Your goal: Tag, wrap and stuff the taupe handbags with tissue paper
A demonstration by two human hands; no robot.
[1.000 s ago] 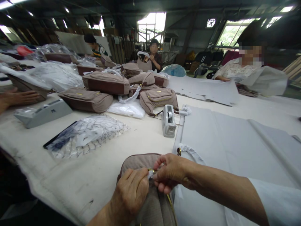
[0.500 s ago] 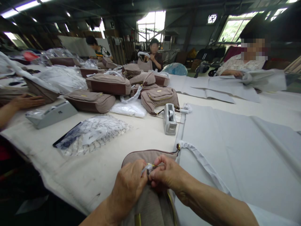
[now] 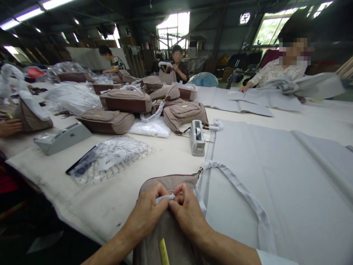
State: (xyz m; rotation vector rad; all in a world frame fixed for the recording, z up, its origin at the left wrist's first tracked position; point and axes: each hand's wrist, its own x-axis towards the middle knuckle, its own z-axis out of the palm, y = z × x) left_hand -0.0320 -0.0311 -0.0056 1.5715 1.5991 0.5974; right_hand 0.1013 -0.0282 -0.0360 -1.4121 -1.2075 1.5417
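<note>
A taupe handbag point(image 3: 150, 243) with a gold zip and a gold-coloured plate lies before me at the table's near edge. My left hand point(image 3: 149, 208) pinches a thin white wrapping strip point(image 3: 164, 197) by a small gold fitting on the bag. Thumb and fingertips of my right hand point(image 3: 187, 211) are closed on the strip's other end, touching the left fingertips. Most of the fitting is hidden by my fingers. The bag's shoulder strap point(image 3: 242, 184), wrapped in white, curves away to the right from a gold ring at the bag's corner.
A grey tape dispenser point(image 3: 198, 138) stands beyond the bag; another dispenser point(image 3: 64, 136) is at left. A plastic-wrapped packet point(image 3: 110, 158) lies nearer. Several taupe handbags point(image 3: 125, 99) are piled behind. Large grey sheets point(image 3: 286, 176) cover the right side. Co-workers sit around the table.
My right hand has turned and drawn in against the left at the fitting. At left, a co-worker's hand and bag have shifted left. The co-worker at right has reached an arm leftward over the sheets.
</note>
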